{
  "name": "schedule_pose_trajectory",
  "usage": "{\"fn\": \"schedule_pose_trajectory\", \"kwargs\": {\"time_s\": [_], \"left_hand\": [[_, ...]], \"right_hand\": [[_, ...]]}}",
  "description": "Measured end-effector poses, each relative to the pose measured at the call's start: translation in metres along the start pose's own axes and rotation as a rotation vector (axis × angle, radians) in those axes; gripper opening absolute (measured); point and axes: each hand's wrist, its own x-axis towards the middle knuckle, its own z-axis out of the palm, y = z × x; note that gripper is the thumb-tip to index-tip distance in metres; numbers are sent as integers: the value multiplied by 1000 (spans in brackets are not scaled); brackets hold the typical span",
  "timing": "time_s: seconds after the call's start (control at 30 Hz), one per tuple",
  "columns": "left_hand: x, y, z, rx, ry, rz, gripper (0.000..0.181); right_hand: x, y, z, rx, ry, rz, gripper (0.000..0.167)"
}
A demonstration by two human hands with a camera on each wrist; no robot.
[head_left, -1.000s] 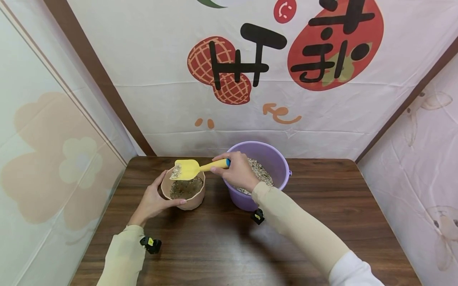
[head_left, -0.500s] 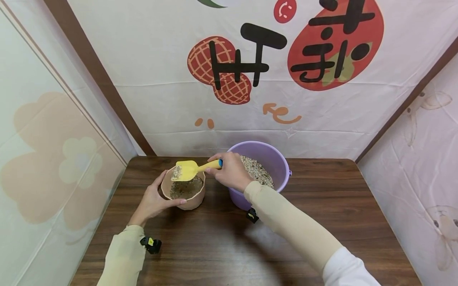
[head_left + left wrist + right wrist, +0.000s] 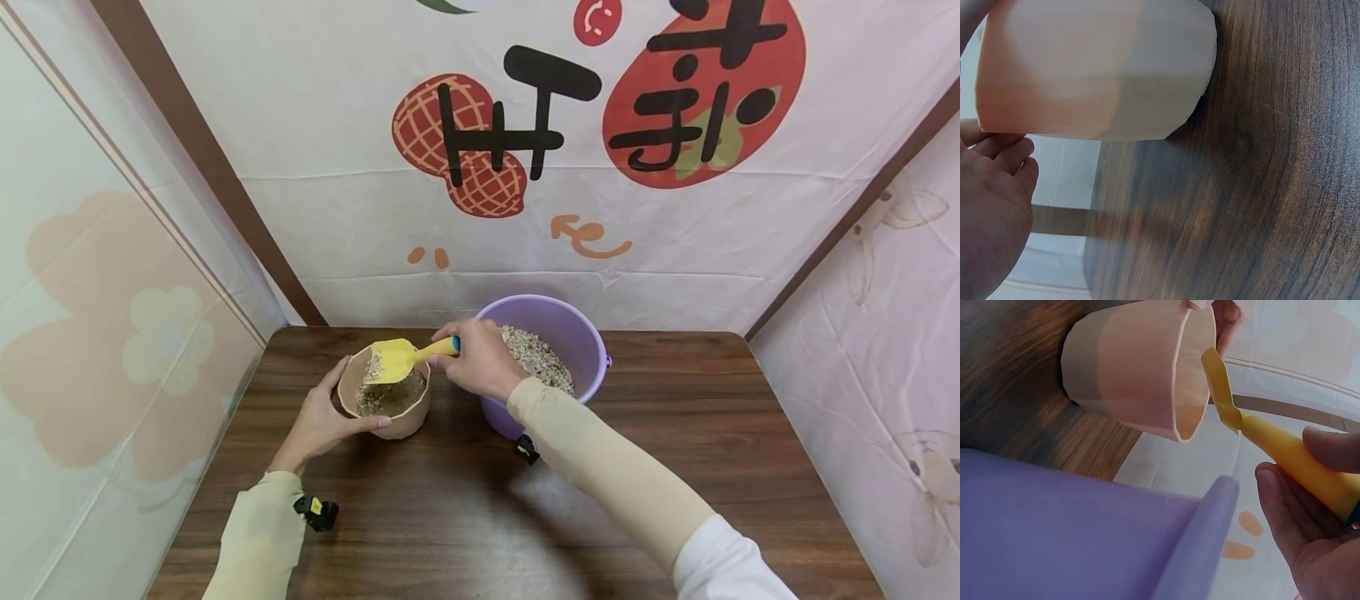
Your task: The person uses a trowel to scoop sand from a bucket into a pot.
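In the head view a peach flowerpot (image 3: 405, 425) stands on the table with grainy soil-like material inside. My left hand (image 3: 322, 423) holds it, thumb over the near rim and fingers round the far left side. My right hand (image 3: 483, 360) grips the handle of a yellow toy shovel (image 3: 392, 360). The blade hangs tilted over the pot's mouth, with pale gravel at its left end. The right wrist view shows the yellow handle (image 3: 1291, 453) between thumb and fingers. Below my right forearm, a purple bucket (image 3: 581, 333) contains mixed gravel (image 3: 536, 362).
Pot and bucket sit close together near the back of the dark wooden table (image 3: 465, 517). A printed white cloth (image 3: 337, 225) hangs just behind the table, and more cloth panels stand at both sides.
My right hand has shifted slightly left and the shovel blade tilts further down over the pot. More pale grains lie at the pot's left inside. The left hand stays put.
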Motion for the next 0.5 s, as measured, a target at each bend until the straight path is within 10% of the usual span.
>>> {"fn": "schedule_pose_trajectory", "kwargs": {"time_s": [0.5], "left_hand": [[-2,2,-1,1,3,5,129]], "right_hand": [[-2,2,0,-39,-28,14,26]]}}
